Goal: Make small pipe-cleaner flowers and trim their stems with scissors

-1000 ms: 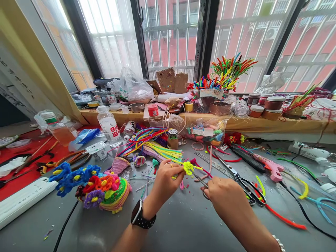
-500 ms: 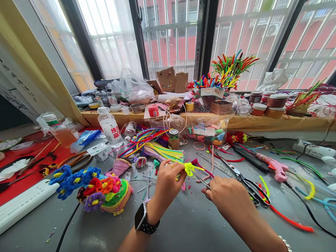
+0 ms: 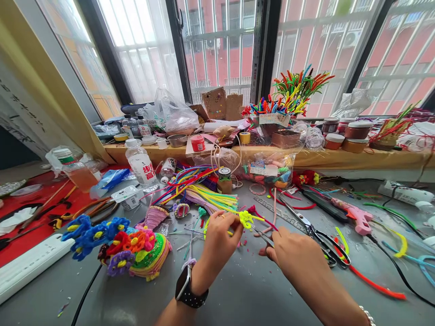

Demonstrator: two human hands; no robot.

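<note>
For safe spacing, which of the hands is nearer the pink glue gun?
Right. The right hand is left of the pink glue gun, with the black-handled scissors between them; the left hand is farther left, holding the yellow flower.

Pipe cleaners [image 3: 213,197] and a glue gun [image 3: 362,220] suggest a craft workshop.

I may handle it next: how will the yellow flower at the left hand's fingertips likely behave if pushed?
The yellow flower is probably light, being made of slim fuzzy strands. Its loops stand out beyond the left hand, so it likely won't just flop. A firm push might bend them, as they look thin.
</note>
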